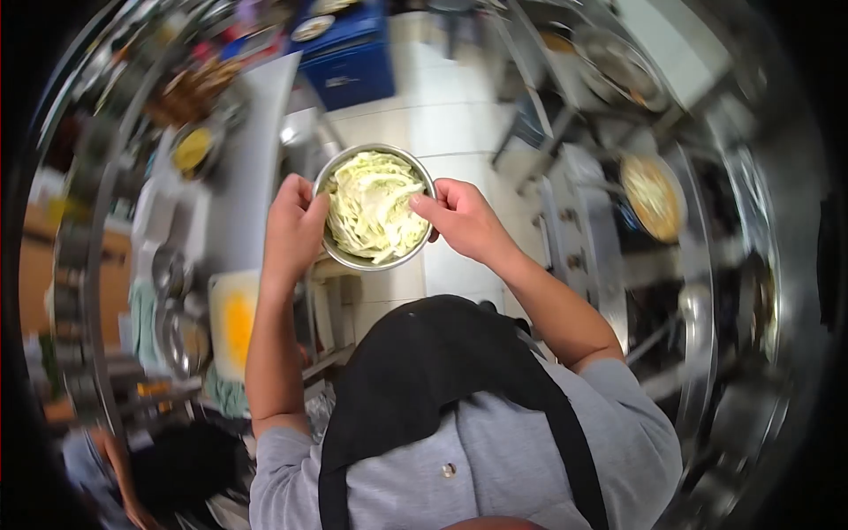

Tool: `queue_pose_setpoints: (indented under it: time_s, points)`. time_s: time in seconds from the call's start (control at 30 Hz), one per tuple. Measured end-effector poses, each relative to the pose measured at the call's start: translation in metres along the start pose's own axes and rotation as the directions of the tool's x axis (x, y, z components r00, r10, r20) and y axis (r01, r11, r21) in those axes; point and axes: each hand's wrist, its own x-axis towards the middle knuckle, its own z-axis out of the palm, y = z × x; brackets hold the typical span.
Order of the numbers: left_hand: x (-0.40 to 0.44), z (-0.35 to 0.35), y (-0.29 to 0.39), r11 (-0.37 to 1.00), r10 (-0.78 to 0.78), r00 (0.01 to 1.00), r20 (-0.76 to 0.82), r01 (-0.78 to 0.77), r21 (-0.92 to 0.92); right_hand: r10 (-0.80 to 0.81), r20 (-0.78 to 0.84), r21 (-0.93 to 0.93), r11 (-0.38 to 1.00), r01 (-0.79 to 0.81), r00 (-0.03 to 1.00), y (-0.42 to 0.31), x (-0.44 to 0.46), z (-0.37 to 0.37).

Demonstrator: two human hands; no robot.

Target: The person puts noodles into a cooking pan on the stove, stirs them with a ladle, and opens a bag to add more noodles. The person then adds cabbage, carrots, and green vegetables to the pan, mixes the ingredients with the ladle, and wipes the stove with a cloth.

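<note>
A round metal bowl [352,262] full of pale green shredded cabbage [375,208] is held out in front of the black apron, above the tiled floor. My left hand [298,225] grips the bowl's left rim, its thumb at the edge of the cabbage. On the right side of the rim my right hand [455,216] is closed, its thumb over the edge touching the cabbage and its fingers outside the bowl.
At left runs a counter [252,159] with bowls and a tray [234,327] with something orange. A blue container [353,57] stands ahead. At right, a pan [654,199] with pale food sits on the stove. Another person [115,468] is at lower left.
</note>
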Motion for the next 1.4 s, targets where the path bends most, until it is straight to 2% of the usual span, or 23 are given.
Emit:
queue_pose_setpoints:
  time_s: [0.03, 0.07, 0.1, 0.13, 0.17, 0.2, 0.23, 0.27, 0.37, 0.4, 0.47, 0.53, 0.63, 0.7, 0.8, 0.87, 0.97, 1.03, 1.2, 1.27, 1.3, 1.33, 1.4]
  points:
    - [0.006, 0.035, 0.009, 0.995, -0.015, 0.995, 0.095, 0.024, -0.095, 0.033, -0.069, -0.095, 0.995, -0.040, 0.997, 0.010, -0.012, -0.027]
    - [0.011, 0.066, 0.019, 0.981, -0.027, 0.983, 0.183, 0.061, -0.183, 0.038, -0.136, -0.091, 0.995, -0.050, 0.990, 0.013, -0.027, -0.052]
    - [0.020, 0.093, 0.021, 0.980, -0.023, 0.947, 0.321, 0.085, -0.182, 0.032, -0.248, -0.098, 0.993, -0.058, 0.968, 0.014, -0.042, -0.074]
    - [0.022, 0.117, 0.040, 0.979, 0.004, 0.929, 0.369, 0.072, -0.193, 0.027, -0.353, -0.101, 0.993, -0.067, 0.935, 0.014, -0.058, -0.094]
    - [0.026, 0.139, 0.066, 0.985, 0.063, 0.914, 0.401, 0.008, -0.174, -0.010, -0.461, -0.125, 0.991, -0.054, 0.887, 0.014, -0.069, -0.111]
    - [0.031, 0.081, 0.033, 0.970, 0.162, 0.899, 0.407, -0.071, -0.231, -0.051, -0.520, -0.192, 0.980, -0.058, 0.852, 0.011, -0.059, -0.037]
    - [0.040, 0.141, 0.080, 0.966, 0.257, 0.893, 0.369, -0.239, -0.096, -0.060, -0.557, -0.174, 0.984, -0.046, 0.828, 0.018, -0.077, -0.105]
    - [0.044, 0.171, 0.109, 0.959, 0.282, 0.868, 0.410, -0.267, -0.094, -0.078, -0.593, -0.177, 0.984, -0.035, 0.802, 0.025, -0.090, -0.134]
    - [0.043, 0.250, 0.181, 0.719, 0.637, 0.516, 0.573, -0.666, -0.199, -0.141, -0.732, -0.220, 0.975, -0.037, 0.666, 0.030, -0.120, -0.190]
    - [0.038, 0.270, 0.194, 0.701, 0.654, 0.486, 0.580, -0.677, -0.224, -0.146, -0.756, -0.220, 0.975, -0.037, 0.638, 0.030, -0.127, -0.201]
    - [0.030, 0.307, 0.219, 0.590, 0.678, 0.357, 0.642, -0.786, -0.186, -0.156, -0.810, -0.220, 0.974, -0.045, 0.566, 0.031, -0.139, -0.222]
    - [0.025, 0.338, 0.239, 0.567, 0.693, 0.307, 0.652, -0.791, -0.230, -0.164, -0.842, -0.209, 0.977, -0.032, 0.513, 0.037, -0.153, -0.243]
    - [0.017, 0.374, 0.266, 0.523, 0.624, 0.222, 0.749, -0.831, -0.190, -0.156, -0.880, -0.196, 0.979, -0.046, 0.448, 0.039, -0.169, -0.263]
    - [0.016, 0.395, 0.274, 0.522, 0.596, 0.182, 0.782, -0.828, -0.204, -0.166, -0.917, -0.199, 0.979, -0.053, 0.364, 0.039, -0.177, -0.273]
    - [0.011, 0.421, 0.284, 0.556, 0.529, 0.171, 0.831, -0.810, -0.187, -0.110, -0.938, -0.138, 0.988, -0.062, 0.329, 0.034, -0.190, -0.283]
    - [0.011, 0.432, 0.298, 0.677, 0.400, 0.098, 0.911, -0.702, -0.221, -0.108, -0.944, -0.131, 0.990, -0.054, 0.311, 0.032, -0.197, -0.290]
    - [0.010, 0.443, 0.310, 0.706, 0.318, 0.093, 0.943, -0.687, -0.171, -0.105, -0.952, -0.121, 0.992, -0.039, 0.287, 0.037, -0.204, -0.302]
    - [0.013, 0.451, 0.313, 0.737, 0.345, 0.104, 0.933, -0.645, -0.201, -0.113, -0.953, -0.127, 0.991, -0.031, 0.280, 0.044, -0.206, -0.311]
    - [0.024, 0.483, 0.305, 0.805, 0.385, 0.175, 0.906, -0.544, -0.237, 0.042, -0.975, 0.064, 0.993, 0.095, 0.217, 0.052, -0.209, -0.324]
    - [0.036, 0.506, 0.300, 0.890, 0.384, 0.171, 0.907, -0.329, -0.315, 0.081, -0.978, 0.099, 0.991, 0.088, 0.194, 0.037, -0.216, -0.320]
    - [0.038, 0.503, 0.314, 0.914, 0.400, 0.122, 0.908, -0.125, -0.386, 0.120, -0.978, 0.136, 0.987, 0.083, 0.172, 0.032, -0.219, -0.319]
    - [0.042, 0.497, 0.331, 0.913, 0.402, 0.118, 0.908, -0.126, -0.388, 0.119, -0.979, 0.134, 0.987, 0.084, 0.168, 0.037, -0.222, -0.322]
    - [0.052, 0.497, 0.362, 0.920, 0.368, 0.183, 0.912, -0.212, -0.329, 0.122, -0.986, 0.138, 0.979, 0.150, 0.112, 0.053, -0.229, -0.329]
